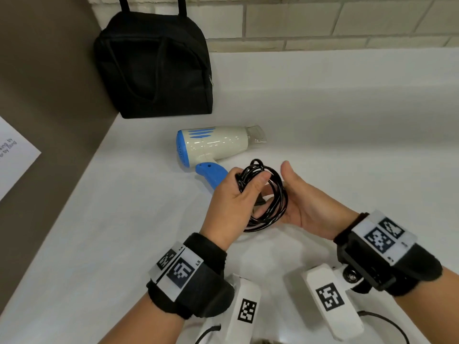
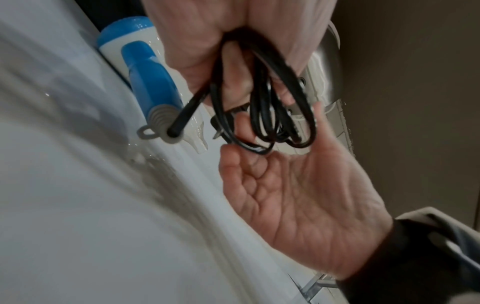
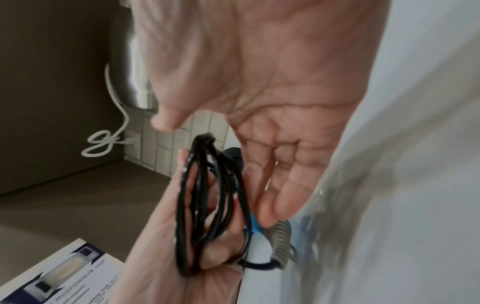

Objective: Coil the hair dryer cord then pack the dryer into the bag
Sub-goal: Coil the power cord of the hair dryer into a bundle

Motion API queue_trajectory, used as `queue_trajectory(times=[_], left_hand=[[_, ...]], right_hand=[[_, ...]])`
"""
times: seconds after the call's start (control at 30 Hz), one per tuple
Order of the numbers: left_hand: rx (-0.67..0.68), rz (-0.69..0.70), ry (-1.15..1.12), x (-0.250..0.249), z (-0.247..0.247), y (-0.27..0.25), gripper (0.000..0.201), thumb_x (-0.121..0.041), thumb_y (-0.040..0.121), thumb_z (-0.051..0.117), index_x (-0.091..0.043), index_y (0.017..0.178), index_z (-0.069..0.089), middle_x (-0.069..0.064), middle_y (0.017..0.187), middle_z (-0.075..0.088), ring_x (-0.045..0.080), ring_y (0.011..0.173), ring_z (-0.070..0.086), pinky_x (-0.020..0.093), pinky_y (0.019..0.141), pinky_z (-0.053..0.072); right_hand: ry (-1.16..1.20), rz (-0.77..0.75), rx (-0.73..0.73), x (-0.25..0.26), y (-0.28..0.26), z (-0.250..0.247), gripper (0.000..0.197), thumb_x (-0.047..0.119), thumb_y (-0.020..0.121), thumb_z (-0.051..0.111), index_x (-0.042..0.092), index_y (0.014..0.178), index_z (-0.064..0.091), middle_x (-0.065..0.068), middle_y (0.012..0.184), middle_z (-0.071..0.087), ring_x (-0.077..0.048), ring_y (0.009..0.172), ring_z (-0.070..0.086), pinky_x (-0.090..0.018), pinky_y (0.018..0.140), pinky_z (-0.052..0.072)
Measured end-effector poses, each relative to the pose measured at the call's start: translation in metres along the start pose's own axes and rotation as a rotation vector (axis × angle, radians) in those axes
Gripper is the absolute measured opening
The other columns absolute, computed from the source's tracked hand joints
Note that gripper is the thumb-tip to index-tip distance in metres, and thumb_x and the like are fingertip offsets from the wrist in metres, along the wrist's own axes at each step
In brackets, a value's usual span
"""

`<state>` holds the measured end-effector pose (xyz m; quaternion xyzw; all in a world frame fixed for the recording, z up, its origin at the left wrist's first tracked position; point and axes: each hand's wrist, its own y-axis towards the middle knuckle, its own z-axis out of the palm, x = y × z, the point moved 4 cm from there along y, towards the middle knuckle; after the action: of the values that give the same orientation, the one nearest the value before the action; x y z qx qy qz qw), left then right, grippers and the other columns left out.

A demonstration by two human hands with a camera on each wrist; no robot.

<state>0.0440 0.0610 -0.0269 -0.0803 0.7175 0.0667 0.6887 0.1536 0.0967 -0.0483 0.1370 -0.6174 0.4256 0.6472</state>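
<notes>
Counter: white worktop meeting a pale brick-tile wall behind and a brown panel on the left.
Paper: a printed sheet leans on the brown panel at the far left edge.
Bag: black bag stands upright in the back-left corner against the wall, handles up, well apart from both hands.
Dryer: cream hair dryer with blue rear cap and blue handle lies on its side on the worktop in front of the bag, nozzle pointing right, handle angled toward the hands.
Left hand: left hand has fingers and thumb curled round the gathered loops of the cord, holding the bundle up off the worktop.
Cord: black cord hangs in several loops from that grip, between the two hands; one strand runs back to the grey strain relief at the handle's end.
Right hand: right hand is flat and relaxed, palm facing left, fingers straight beside the loops and gripping nothing.
</notes>
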Motion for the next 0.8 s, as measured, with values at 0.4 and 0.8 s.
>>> queue_trajectory(times=[0.4, 0.8], left_hand=[[-0.165, 0.053, 0.126, 0.002, -0.010, 0.003, 0.033, -0.024, 0.082, 0.062, -0.016, 0.099, 0.036, -0.007, 0.072, 0.052, -0.011, 0.052, 0.056, 0.003, 0.050, 0.040], [-0.168, -0.005, 0.008, 0.002, -0.024, 0.007, 0.026, -0.026, 0.077, 0.067, -0.029, 0.094, 0.048, -0.010, 0.077, 0.060, -0.007, 0.057, 0.060, 0.011, 0.054, 0.048]], right_hand=[[-0.092, -0.157, -0.310, 0.002, 0.003, 0.013, 0.014, -0.002, 0.084, 0.048, -0.008, 0.086, 0.061, -0.010, 0.071, 0.062, -0.015, 0.070, 0.061, -0.025, 0.071, 0.049], [0.289, -0.296, -0.167, -0.002, 0.008, 0.024, 0.016, 0.007, 0.077, 0.052, 0.000, 0.091, 0.057, -0.004, 0.067, 0.065, -0.011, 0.065, 0.064, -0.021, 0.064, 0.054]])
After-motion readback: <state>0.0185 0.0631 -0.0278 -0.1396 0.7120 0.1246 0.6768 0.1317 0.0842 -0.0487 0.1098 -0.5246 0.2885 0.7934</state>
